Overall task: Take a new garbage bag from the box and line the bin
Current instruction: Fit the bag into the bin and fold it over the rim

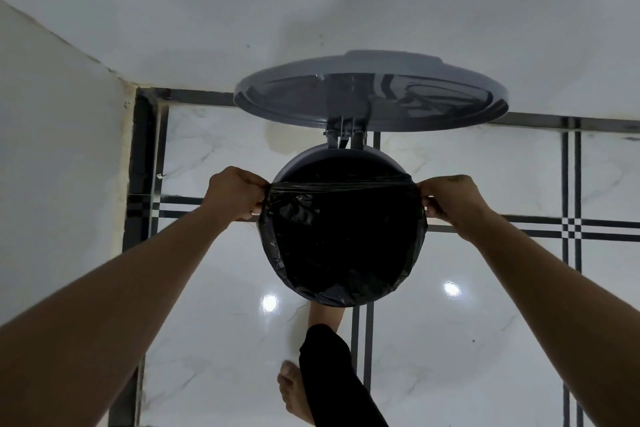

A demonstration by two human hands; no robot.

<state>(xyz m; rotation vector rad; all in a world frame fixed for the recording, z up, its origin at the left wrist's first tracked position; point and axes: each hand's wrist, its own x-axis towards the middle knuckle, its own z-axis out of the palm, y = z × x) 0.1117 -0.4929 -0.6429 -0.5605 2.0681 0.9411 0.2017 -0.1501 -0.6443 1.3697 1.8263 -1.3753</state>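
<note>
A round grey pedal bin (311, 158) stands on the floor below me, its lid (370, 97) raised open at the far side. A black garbage bag (343, 239) hangs inside it, its edge folded over the near and side parts of the rim. The bag's far edge is stretched in a straight line across the opening, short of the back rim. My left hand (235, 192) pinches the bag edge at the bin's left side. My right hand (450, 198) pinches it at the right side. The bag box is out of view.
White walls meet in a corner at the left, close behind the bin. The glossy white tile floor (214, 288) has dark stripes. One foot (323, 314) rests at the bin's front base, and my other bare foot (294, 392) stands nearer.
</note>
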